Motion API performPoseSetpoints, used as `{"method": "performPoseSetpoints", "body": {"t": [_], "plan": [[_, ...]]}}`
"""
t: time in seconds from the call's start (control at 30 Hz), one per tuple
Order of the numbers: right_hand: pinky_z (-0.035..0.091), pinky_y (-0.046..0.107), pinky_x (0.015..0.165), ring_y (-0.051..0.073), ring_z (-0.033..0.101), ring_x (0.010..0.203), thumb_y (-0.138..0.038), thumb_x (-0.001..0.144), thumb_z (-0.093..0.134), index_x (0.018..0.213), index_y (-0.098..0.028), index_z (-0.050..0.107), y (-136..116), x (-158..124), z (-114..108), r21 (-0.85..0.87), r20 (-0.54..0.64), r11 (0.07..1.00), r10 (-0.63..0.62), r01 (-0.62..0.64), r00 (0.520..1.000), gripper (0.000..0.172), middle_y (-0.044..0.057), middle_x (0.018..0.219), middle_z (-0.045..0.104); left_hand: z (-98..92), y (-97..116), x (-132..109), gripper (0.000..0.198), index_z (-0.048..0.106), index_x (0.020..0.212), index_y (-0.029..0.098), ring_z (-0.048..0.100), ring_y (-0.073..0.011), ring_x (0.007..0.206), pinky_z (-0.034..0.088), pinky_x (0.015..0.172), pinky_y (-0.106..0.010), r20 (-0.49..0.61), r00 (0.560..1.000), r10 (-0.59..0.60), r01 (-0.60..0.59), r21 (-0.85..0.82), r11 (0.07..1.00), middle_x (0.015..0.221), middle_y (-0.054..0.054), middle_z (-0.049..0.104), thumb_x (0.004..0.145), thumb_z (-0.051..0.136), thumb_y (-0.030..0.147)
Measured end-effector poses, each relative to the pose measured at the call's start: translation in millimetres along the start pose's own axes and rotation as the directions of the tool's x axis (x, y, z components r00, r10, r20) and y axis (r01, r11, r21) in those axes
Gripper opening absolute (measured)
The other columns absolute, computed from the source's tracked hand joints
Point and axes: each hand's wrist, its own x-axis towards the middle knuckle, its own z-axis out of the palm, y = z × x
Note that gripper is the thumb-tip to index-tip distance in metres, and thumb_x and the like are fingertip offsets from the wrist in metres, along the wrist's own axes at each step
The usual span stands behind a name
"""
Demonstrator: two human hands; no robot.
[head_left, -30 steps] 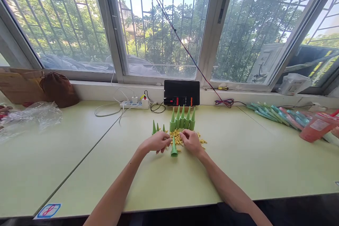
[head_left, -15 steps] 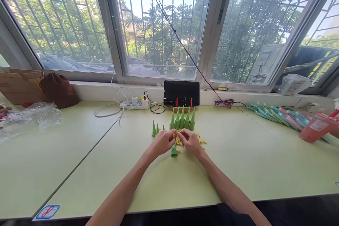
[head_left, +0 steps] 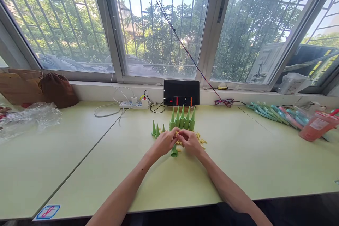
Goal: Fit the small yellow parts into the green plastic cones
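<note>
My left hand [head_left: 166,141] and my right hand [head_left: 189,142] meet at the fingertips above a pile of small yellow pieces [head_left: 201,141]. Both are closed in a pinch; whatever is between the fingers is too small and too covered to name. Just below my left fingers is a green cone [head_left: 174,152], its open round end facing me and its tip hidden by the hand. Whether the hand touches this cone, I cannot tell. Behind the hands, several tall green cones [head_left: 182,118] stand upright in a close group. More green cones [head_left: 153,129] stand to the left of my left hand.
At the back, a black tablet [head_left: 181,90] leans by the wall, a phone [head_left: 182,101] before it. A power strip [head_left: 135,104] with cables lies left of them. Plastic-wrapped bundles [head_left: 272,113] and a red cup [head_left: 317,126] are right; crumpled clear plastic [head_left: 31,118] is left.
The fingers of both hands have drawn closer together, and my left hand has shifted slightly up and right. The green cones and the yellow pile look the same.
</note>
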Motion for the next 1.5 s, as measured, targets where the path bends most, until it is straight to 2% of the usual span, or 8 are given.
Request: {"method": "performPoseSetpoints", "body": {"t": [0.3,0.63,0.8,0.9,1.03,1.1,1.23,1.5], "plan": [[0.038,0.024,0.048,0.012,0.047,0.048,-0.041,0.089,0.050,0.079,-0.019,0.059,-6,1,-1,0.049,-0.015,0.999,0.022,-0.021,1.000,0.027,-0.002,0.057,0.054,-3.7,-1,1,0.023,0.056,0.109,0.025,0.064,-0.0184,0.075,0.041,0.068,-0.025,-0.047,0.999,0.002,-0.004,-0.049,0.999,0.087,-0.002,0.070,0.094,0.041,0.031],[0.039,0.023,0.048,0.012,0.049,0.050,-0.043,0.088,0.050,0.089,-0.019,0.057,-2,0,0,0.049,-0.040,0.999,0.017,-0.015,0.999,0.025,-0.001,0.064,0.058,-5.2,-2,2,0.024,0.059,0.107,0.025,0.066,-0.0197,0.081,0.042,0.071,-0.025,-0.042,0.999,-0.010,0.008,-0.054,0.998,0.093,-0.004,0.071,0.094,0.040,0.029],[0.040,0.023,0.049,0.012,0.049,0.051,-0.041,0.089,0.050,0.084,-0.019,0.058,-1,1,0,0.042,-0.042,0.999,-0.004,0.006,0.999,0.024,0.000,0.067,0.059,-5.5,-2,2,0.024,0.059,0.109,0.025,0.066,-0.0188,0.079,0.043,0.071,-0.025,-0.053,0.998,-0.035,0.032,-0.055,0.998,0.093,-0.004,0.071,0.094,0.041,0.029],[0.040,0.023,0.048,0.012,0.050,0.052,-0.041,0.089,0.049,0.084,-0.019,0.058,1,1,0,0.041,-0.076,0.999,0.007,-0.004,0.997,0.024,0.000,0.068,0.058,-4.1,-5,2,0.025,0.059,0.110,0.024,0.065,-0.0178,0.073,0.042,0.068,-0.025,-0.094,0.995,-0.027,0.024,-0.024,0.999,0.087,-0.004,0.071,0.093,0.041,0.027],[0.041,0.023,0.049,0.012,0.050,0.053,-0.041,0.089,0.050,0.083,-0.019,0.055,3,2,-1,0.037,-0.178,0.999,0.015,-0.008,0.984,0.023,0.001,0.069,0.057,-2.4,-8,2,0.024,0.060,0.106,0.023,0.062,-0.0167,0.071,0.040,0.065,-0.024,-0.173,0.985,-0.003,0.002,-0.005,1.000,0.085,-0.002,0.070,0.092,0.041,0.025],[0.041,0.024,0.049,0.012,0.050,0.052,-0.041,0.090,0.050,0.083,-0.019,0.054,4,3,-1,0.041,-0.211,0.999,0.022,-0.013,0.977,0.023,0.000,0.069,0.057,-2.5,-7,2,0.023,0.062,0.100,0.022,0.059,-0.0150,0.063,0.039,0.063,-0.024,-0.181,0.984,0.003,-0.004,-0.009,1.000,0.075,-0.001,0.068,0.092,0.041,0.027],[0.040,0.024,0.047,0.013,0.050,0.050,-0.042,0.091,0.049,0.086,-0.020,0.054,5,3,-2,0.055,-0.239,0.998,0.043,-0.031,0.970,0.024,0.000,0.069,0.057,-3.6,-4,1,0.026,0.065,0.084,0.020,0.046,-0.0110,0.046,0.039,0.063,-0.025,-0.121,0.993,-0.007,0.006,-0.011,1.000,0.052,0.003,0.055,0.091,0.043,0.033],[0.042,0.024,0.049,0.014,0.054,0.053,-0.041,0.092,0.047,0.091,-0.020,0.057,7,4,-1,0.062,-0.255,0.997,0.055,-0.041,0.965,0.023,0.001,0.071,0.059,-5.1,1,-1,0.023,0.065,0.075,0.020,0.047,-0.0112,0.051,0.033,0.056,-0.023,0.067,0.998,0.003,-0.004,0.018,1.000,0.055,0.003,0.055,0.082,0.056,0.040]]}}
